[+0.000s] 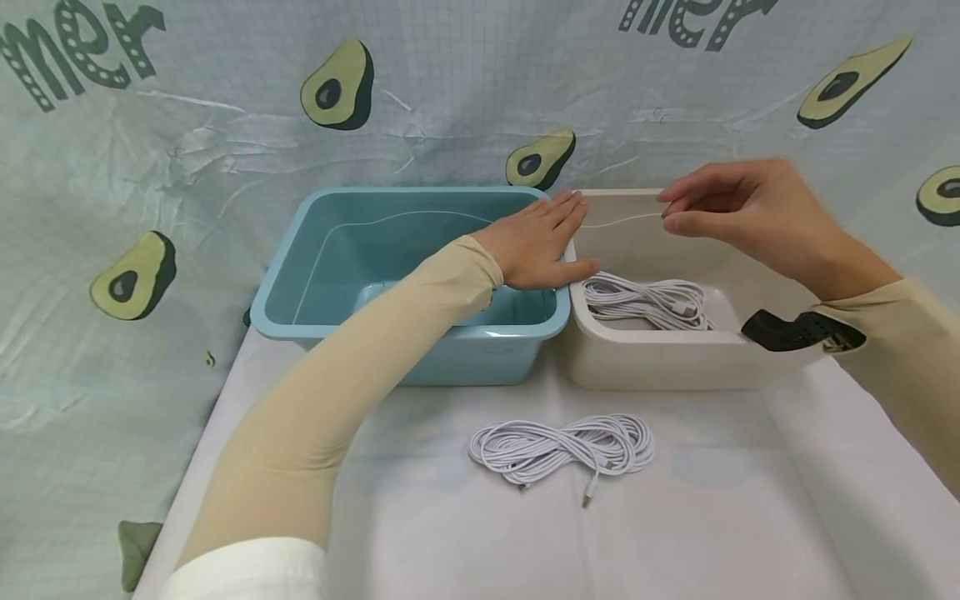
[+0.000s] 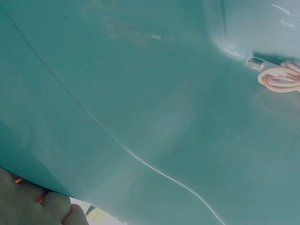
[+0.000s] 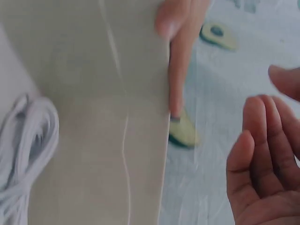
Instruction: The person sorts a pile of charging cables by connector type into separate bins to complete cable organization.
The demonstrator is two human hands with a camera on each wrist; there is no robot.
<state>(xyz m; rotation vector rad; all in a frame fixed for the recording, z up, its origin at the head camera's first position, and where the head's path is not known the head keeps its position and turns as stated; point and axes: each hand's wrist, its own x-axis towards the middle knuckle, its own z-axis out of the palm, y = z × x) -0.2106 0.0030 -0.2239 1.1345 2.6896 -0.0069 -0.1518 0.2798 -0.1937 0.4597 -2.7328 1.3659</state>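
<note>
My left hand (image 1: 540, 242) rests with straight fingers across the adjoining rims of a blue plastic bin (image 1: 480, 357) and a beige plastic bin (image 1: 675, 362). Over the beige bin hovers my right hand (image 1: 772, 221), its fingers loosely bent and nothing between them in the right wrist view. A bundled white cable (image 1: 648, 302) lies on the beige bin's floor. In the left wrist view, a pale looped cable (image 2: 281, 79) with a metal USB plug lies in the blue bin; my left arm and hand hide it in the head view.
Another bundled white cable (image 1: 555, 450) lies on the white-covered table (image 1: 675, 533) in front of the bins. Behind them hangs a pale sheet printed with avocados (image 1: 450, 83). A black strap (image 1: 795, 332) circles my right wrist near the beige bin's front rim.
</note>
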